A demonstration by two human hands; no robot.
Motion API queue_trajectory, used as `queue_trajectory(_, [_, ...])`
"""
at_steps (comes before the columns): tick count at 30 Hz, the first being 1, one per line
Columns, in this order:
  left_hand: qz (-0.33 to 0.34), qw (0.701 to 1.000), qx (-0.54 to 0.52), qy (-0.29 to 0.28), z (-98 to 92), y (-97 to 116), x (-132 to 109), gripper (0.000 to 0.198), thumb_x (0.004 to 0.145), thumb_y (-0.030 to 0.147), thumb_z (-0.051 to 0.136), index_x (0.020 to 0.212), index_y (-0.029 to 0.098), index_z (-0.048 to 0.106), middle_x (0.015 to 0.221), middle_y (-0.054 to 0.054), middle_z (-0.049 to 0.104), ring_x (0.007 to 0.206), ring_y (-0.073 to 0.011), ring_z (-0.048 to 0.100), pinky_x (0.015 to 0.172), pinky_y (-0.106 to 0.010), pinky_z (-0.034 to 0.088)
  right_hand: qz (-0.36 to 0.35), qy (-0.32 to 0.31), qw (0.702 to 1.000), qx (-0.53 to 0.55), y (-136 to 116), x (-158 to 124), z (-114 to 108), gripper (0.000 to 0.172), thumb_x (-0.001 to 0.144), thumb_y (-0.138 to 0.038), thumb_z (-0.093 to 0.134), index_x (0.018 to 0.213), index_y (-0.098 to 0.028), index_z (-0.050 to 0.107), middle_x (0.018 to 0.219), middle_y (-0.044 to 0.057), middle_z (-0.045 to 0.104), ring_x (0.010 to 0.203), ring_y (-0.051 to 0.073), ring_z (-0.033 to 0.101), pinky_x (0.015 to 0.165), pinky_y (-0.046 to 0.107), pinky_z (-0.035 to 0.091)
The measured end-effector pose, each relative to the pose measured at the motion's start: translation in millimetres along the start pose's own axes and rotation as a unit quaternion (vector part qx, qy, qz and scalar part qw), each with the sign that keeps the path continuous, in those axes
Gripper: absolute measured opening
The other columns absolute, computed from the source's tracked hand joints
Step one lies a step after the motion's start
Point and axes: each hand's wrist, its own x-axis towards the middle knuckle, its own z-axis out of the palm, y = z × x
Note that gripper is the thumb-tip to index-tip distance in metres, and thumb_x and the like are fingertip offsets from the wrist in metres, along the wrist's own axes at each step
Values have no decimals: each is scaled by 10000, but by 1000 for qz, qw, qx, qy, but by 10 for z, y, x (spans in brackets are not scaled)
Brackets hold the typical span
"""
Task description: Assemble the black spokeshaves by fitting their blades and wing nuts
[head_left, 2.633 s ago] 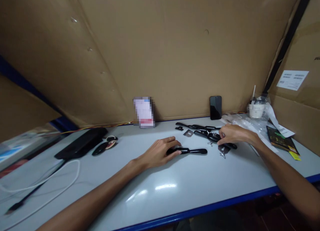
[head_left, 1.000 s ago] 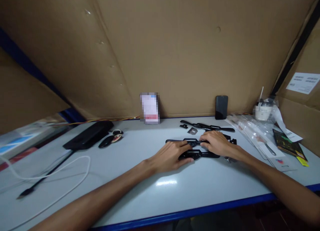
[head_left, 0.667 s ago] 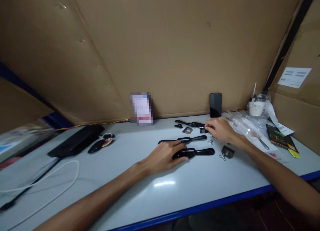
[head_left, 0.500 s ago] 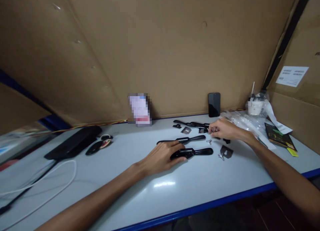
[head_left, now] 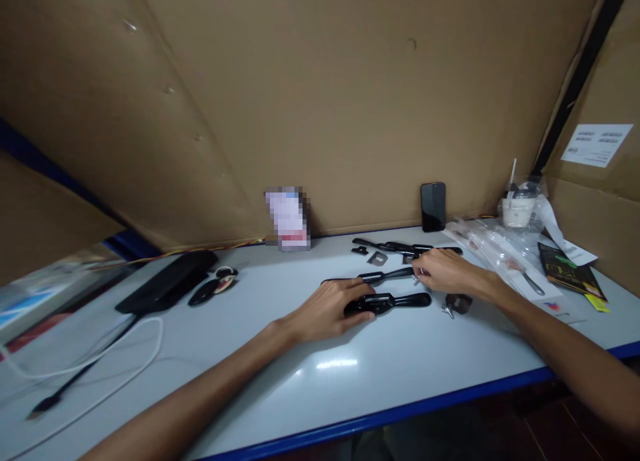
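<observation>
My left hand [head_left: 330, 306] lies over the near black spokeshave body [head_left: 411, 300], its thumb and fingers around the left part, which is partly hidden. A second spokeshave body [head_left: 397, 274] lies just behind it, its left end partly behind my fingers. The fingers of my right hand [head_left: 443, 269] are pinched together on a small silver thumbscrew [head_left: 416, 280], mostly covered by the fingertips. Close below my right hand are a dark slotted blade [head_left: 460, 304] and another silver thumbscrew [head_left: 447, 312].
Behind, another black spokeshave [head_left: 370, 244] lies near a small black cap [head_left: 359, 250] and a slotted blade [head_left: 377, 258]. A phone [head_left: 433, 207] leans on the cardboard wall. Plastic bags [head_left: 485, 238] and a cup [head_left: 518, 211] occupy the right; keys [head_left: 205, 292] and a black case [head_left: 167, 291], the left.
My right hand has come nearer and down from the rear parts onto the small thumbscrew. My left hand stays on the near spokeshave. The view has shifted slightly.
</observation>
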Motion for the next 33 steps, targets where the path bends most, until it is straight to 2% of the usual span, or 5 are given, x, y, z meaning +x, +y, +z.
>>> queue_trajectory(11, [-2,1000,14,4,11,-4,-1,362,1047,476,539,1214,189,684,1039,-86,724,829,-254,703,714,-389,555,137,64,988,-43,296,11,-195,247,971,-206,556,1023,-212,798,994,102,800,907,250,722,702,288,397])
queue_trajectory(19, [-17,998,47,35,37,-215,-38,445,1059,537,489,1251,198,703,1106,-104,746,930,-291,743,775,-429,593,192,61,979,-40,670,-20,-195,215,931,-187,623,1027,-209,814,1042,114,804,957,261,730,728,274,433])
queue_trajectory(24, [-2,997,62,50,39,-269,-41,479,1067,558,458,1223,198,733,1067,-107,744,894,-279,742,769,-428,606,166,45,985,-13,758,-71,-242,166,834,-118,696,890,-201,828,920,75,805,841,223,722,680,258,422])
queue_trajectory(30, [8,996,75,50,47,-267,-38,502,1079,561,432,1242,190,728,1073,-116,742,886,-273,744,753,-423,615,75,86,993,20,434,43,-89,380,933,-160,649,1285,-263,748,1166,63,762,1029,210,692,834,262,448])
queue_trajectory(33, [12,996,75,52,51,-273,-41,516,1083,559,422,1236,173,728,1062,-121,744,888,-286,749,742,-440,619,26,77,996,41,277,100,58,381,900,-102,655,1226,-263,768,1183,67,736,1037,218,673,836,273,436])
